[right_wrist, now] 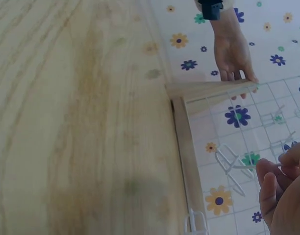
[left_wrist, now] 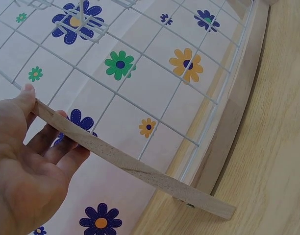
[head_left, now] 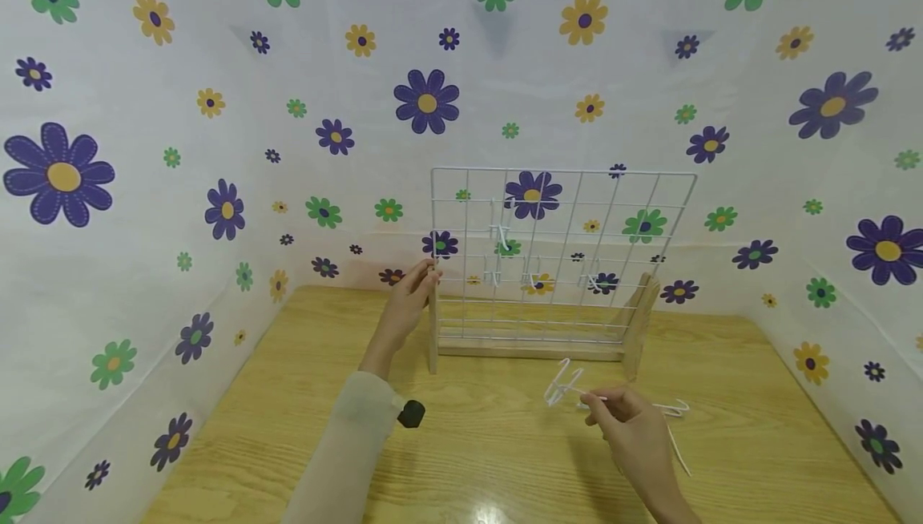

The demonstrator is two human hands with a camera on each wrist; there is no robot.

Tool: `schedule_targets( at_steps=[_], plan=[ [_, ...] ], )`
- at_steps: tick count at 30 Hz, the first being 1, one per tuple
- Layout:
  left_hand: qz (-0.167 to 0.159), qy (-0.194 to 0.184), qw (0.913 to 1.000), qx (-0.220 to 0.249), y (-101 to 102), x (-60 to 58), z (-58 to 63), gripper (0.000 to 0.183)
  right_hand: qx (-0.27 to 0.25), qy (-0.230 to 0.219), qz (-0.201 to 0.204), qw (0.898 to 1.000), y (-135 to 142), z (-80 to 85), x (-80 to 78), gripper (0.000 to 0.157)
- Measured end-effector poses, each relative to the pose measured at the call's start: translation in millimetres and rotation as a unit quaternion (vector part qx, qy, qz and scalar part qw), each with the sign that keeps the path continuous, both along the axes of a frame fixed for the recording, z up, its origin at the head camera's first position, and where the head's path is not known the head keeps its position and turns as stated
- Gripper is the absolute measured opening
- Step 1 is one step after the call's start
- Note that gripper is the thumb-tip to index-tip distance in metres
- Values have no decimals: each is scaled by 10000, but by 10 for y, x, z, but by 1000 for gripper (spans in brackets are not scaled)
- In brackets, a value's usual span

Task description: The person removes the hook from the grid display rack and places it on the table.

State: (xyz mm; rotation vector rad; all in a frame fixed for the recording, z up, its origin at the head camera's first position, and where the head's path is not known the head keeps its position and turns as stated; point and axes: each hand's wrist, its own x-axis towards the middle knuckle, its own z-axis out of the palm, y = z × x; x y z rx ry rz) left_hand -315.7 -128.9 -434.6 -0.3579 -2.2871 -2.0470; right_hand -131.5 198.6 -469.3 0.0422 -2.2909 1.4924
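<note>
And now the left side of the stand is being steadied: its wooden left upright (head_left: 433, 324) is gripped near the top by the left hand (head_left: 404, 308), the thumb laid along one side and the fingers tucked against the other, as is seen up close in the left wrist view. Over to the right hand (head_left: 634, 428), where a white wire hook (head_left: 558, 389) is pinched between thumb and fingertips by its stem, its looped end pointed away from the hand. It is held in front of the stand's bottom bar (head_left: 530, 349), clear of the grid.

Close by that hand, more white wire pieces (head_left: 674, 409) are seen on the table (head_left: 252, 444), partly hidden by the fingers, so their number cannot be told.

Up on the white wire grid (head_left: 568, 239), four hooks are already hung: an upper hook (head_left: 501, 233) toward the left, and below it a row made up of a left hook (head_left: 493, 277), a middle hook (head_left: 533, 279) and a right hook (head_left: 593, 280). The far end of the bar is met by the right upright (head_left: 638, 332), also wooden. Behind it all, a flower-printed cloth (head_left: 288, 187) is draped, and at the pale left sleeve (head_left: 346, 444) a small black object (head_left: 411, 413) is spotted.
</note>
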Motion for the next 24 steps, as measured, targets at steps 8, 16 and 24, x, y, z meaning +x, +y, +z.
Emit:
schedule_targets(
  at_steps=[8, 16, 24],
  plan=[
    [3, 1, 10000, -18, -2, 5, 8, 50, -148, -201, 142, 9996, -98, -97, -16, 6],
    [-2, -12, 10000, -2, -2, 1, -1, 50, -275, -539, 310, 9977, -156, -186, -47, 5],
    [33, 16, 10000, 3, 5, 15, 4, 50, -247, -777, 298, 9962, -209, -240, -82, 5]
  ],
)
